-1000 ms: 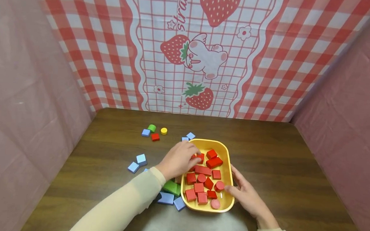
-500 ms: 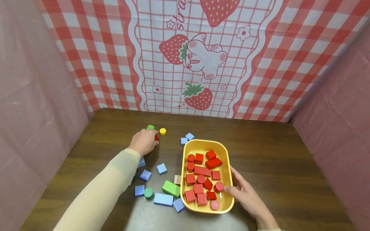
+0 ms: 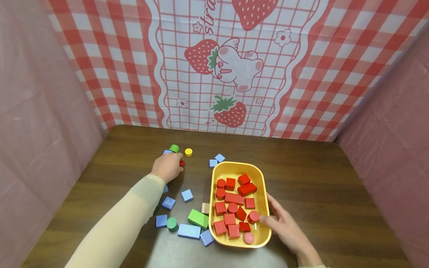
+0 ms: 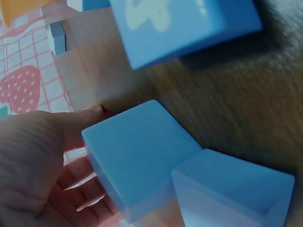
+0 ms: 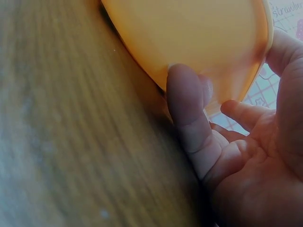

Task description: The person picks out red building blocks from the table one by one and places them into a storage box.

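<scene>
My left hand [image 3: 167, 166] is at the back left of the table, its thumb and fingertips pinching a small red block [image 3: 182, 163] that they mostly cover. In the left wrist view, two blue blocks [image 4: 142, 156] hide part of the fingers. A green block [image 3: 174, 148] and a blue block [image 3: 167, 152] lie just beyond this hand, and a yellow disc [image 3: 188, 152] is to their right. My right hand [image 3: 286, 227] holds the right side of a yellow tub [image 3: 264, 236], thumb over the rim and fingers along the outer wall. Several red blocks [image 3: 234, 198] lie inside the tub.
Left of the tub are a long green block [image 3: 198, 218], a long blue block [image 3: 189, 231], a dark green cylinder [image 3: 172, 224] and several blue squares [image 3: 187, 195]. Two light blue blocks [image 3: 216, 161] sit behind the tub. A checked strawberry cloth [image 3: 131, 66] hangs at the back.
My left hand has left the tub, where another red cylinder now lies, and reached left to the red block at the back. The right hand has stayed on the tub.
</scene>
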Demonstrator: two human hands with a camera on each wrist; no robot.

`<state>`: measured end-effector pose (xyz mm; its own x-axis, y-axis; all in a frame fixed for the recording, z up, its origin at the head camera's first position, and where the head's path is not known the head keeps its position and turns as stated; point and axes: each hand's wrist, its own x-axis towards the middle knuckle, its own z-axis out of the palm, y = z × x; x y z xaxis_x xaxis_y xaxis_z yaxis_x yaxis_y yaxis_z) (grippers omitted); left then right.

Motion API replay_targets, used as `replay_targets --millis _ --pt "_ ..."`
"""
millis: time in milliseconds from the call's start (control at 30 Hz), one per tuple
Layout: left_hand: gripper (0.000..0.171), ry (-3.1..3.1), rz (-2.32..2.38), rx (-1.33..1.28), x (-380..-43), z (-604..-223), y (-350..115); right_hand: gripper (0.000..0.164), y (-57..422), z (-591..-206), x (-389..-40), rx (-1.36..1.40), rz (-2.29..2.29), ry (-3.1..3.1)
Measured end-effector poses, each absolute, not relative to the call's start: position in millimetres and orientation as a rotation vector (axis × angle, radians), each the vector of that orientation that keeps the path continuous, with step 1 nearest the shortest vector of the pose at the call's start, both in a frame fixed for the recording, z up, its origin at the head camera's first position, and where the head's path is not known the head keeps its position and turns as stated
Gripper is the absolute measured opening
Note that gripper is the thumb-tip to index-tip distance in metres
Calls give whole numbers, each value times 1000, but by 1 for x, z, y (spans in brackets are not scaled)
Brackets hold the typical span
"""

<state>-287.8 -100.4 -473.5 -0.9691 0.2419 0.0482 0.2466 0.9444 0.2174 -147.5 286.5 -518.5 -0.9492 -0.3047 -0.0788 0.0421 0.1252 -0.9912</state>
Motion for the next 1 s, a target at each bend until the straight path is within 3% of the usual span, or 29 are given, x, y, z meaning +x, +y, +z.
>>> replay_targets --millis 233,767,1000 --pt "11 -3051 -357 -419 -286 -474 -102 75 287 -518 -148 -258 -1898 2145" --pt "13 -3035 -381 -404 -284 -478 -101 75 287 -519 -147 -260 -1894 2144" --pt "29 -3019 -372 -401 -285 -481 -98 74 287 -519 -148 -246 -1879 2165"
